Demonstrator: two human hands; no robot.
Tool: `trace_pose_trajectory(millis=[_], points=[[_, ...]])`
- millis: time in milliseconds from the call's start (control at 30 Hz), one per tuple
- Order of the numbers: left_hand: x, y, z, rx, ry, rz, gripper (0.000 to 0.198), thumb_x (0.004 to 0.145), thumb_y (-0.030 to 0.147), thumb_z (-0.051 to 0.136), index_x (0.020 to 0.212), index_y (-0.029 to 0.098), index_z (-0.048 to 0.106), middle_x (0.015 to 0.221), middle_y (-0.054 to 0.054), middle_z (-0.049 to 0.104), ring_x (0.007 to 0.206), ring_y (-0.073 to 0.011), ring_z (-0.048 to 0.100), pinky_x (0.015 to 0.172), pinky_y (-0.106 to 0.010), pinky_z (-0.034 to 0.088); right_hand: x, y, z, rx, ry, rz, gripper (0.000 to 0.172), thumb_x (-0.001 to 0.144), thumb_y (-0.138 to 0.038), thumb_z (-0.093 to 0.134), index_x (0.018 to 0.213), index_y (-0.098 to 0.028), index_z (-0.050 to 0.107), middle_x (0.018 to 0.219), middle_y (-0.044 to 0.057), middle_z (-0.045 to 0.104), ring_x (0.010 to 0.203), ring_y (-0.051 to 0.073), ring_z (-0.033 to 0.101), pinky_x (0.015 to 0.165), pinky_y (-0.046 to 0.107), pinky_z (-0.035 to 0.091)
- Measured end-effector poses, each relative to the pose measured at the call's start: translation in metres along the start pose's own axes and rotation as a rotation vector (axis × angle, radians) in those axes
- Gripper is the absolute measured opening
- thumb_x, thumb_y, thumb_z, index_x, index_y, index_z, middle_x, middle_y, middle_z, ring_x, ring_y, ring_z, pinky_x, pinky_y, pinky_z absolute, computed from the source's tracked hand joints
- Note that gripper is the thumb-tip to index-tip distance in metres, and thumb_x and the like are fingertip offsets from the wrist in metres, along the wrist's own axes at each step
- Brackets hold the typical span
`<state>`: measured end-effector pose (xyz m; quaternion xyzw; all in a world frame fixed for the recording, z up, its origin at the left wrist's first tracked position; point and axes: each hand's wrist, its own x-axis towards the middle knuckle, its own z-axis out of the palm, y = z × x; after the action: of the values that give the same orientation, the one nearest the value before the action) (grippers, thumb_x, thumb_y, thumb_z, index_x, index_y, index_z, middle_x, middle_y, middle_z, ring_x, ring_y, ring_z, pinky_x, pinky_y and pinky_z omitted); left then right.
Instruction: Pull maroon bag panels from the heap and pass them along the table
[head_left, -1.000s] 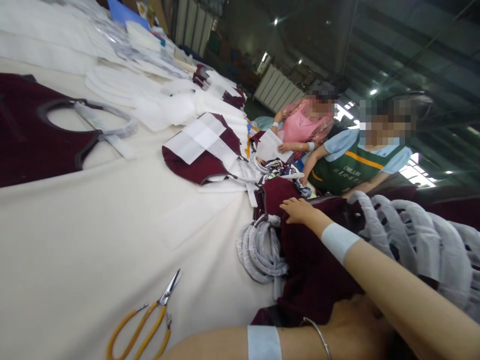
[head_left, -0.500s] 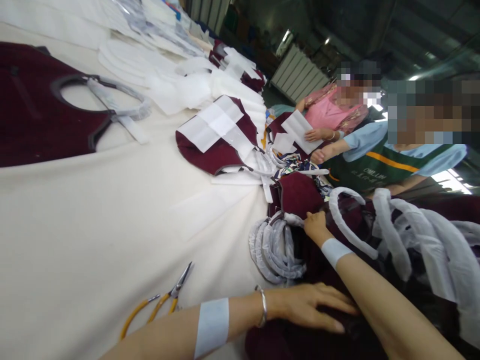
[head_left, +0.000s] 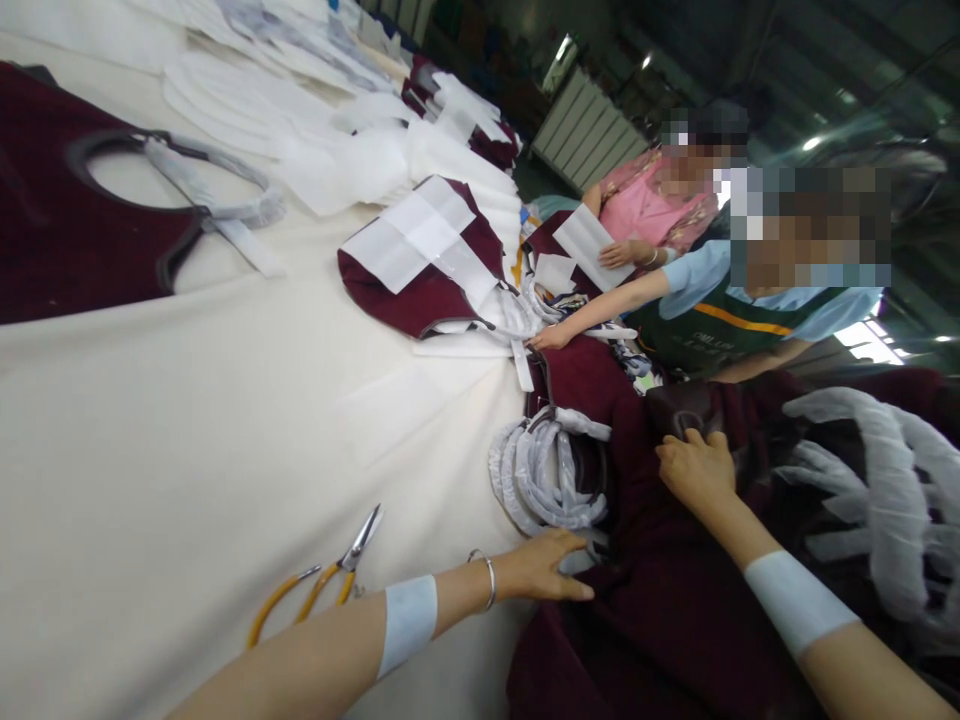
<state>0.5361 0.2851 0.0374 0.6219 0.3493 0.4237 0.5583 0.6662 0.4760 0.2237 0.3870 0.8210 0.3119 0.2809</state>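
Observation:
Maroon fabric bags (head_left: 637,640) lie heaped along the table's right side. My right hand (head_left: 699,472) has its fingers curled on a bag's dark leathery part (head_left: 686,405). Lower and to the left, my left hand (head_left: 546,565) rests at the heap's edge, thumb and fingers apart. Just beyond it sits a cluster of bag handles (head_left: 551,480) wrapped in whitish film. More thickly wrapped handles (head_left: 885,490) curve up at the right, beside my right forearm.
Yellow-handled scissors (head_left: 330,580) lie open on the cream-covered table (head_left: 187,450). A maroon bag with white sheets (head_left: 416,235) lies farther off, another bag (head_left: 75,210) at left. Across the table, a co-worker in a green apron (head_left: 690,330) reaches in; another wears pink (head_left: 649,215).
My right hand has moved right, away from the wrapped handles, and a handle arch there has gone down. My left hand has drawn back left. The green-aproned co-worker's hand has reached farther left.

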Motion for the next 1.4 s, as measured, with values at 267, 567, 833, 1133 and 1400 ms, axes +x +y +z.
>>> trace_pose_trajectory(millis=[267,567,833,1133,1400], points=[[0.032,-0.013,0.016,0.016,0.012,-0.044,0.087,0.07,0.037,0.076,0.146,0.014,0.039,0.155,-0.017,0.037,0.143,-0.0317,0.035,0.119,-0.046,0.03,-0.009,0.0,0.003,0.003,0.033,0.023,0.031,0.087,-0.014,0.041,0.083,-0.018,0.071,0.092,0.01,0.07,0.097,0.03,0.052,0.078,0.045,0.021],[0.051,-0.002,-0.025,0.277,0.157,-0.398,0.089,0.076,0.025,0.067,0.152,0.013,0.023,0.16,-0.026,0.019,0.13,-0.0418,0.051,0.108,-0.051,0.045,-0.008,-0.001,0.005,0.003,0.081,0.014,0.03,0.088,-0.014,0.042,0.084,-0.02,0.072,0.093,0.008,0.071,0.096,0.028,0.052,0.079,0.044,0.021],[0.029,-0.001,-0.032,0.407,0.415,-0.232,0.053,0.083,0.017,0.048,0.136,0.018,0.049,0.153,-0.011,0.042,0.134,-0.0252,0.05,0.114,-0.037,0.042,-0.008,-0.002,0.003,0.047,0.102,0.02,0.034,0.09,-0.013,0.039,0.085,-0.02,0.072,0.097,0.007,0.073,0.097,0.027,0.054,0.082,0.044,0.024],[0.022,-0.023,-0.018,1.111,0.074,0.198,0.083,0.079,0.021,0.057,0.148,-0.004,0.018,0.156,-0.025,0.029,0.15,-0.0334,0.016,0.125,-0.049,0.013,-0.007,-0.003,0.008,0.057,0.087,0.035,0.034,0.09,-0.015,0.038,0.083,-0.018,0.071,0.096,0.009,0.072,0.097,0.027,0.051,0.084,0.044,0.023],[0.069,-0.054,-0.015,1.275,-0.034,0.089,0.04,0.082,0.014,0.056,0.121,0.003,0.055,0.118,-0.023,0.063,0.119,-0.0336,0.052,0.111,-0.051,0.026,-0.004,-0.002,0.011,0.107,0.065,0.037,0.034,0.09,-0.015,0.037,0.082,-0.017,0.07,0.096,0.011,0.07,0.098,0.029,0.049,0.085,0.045,0.023]])
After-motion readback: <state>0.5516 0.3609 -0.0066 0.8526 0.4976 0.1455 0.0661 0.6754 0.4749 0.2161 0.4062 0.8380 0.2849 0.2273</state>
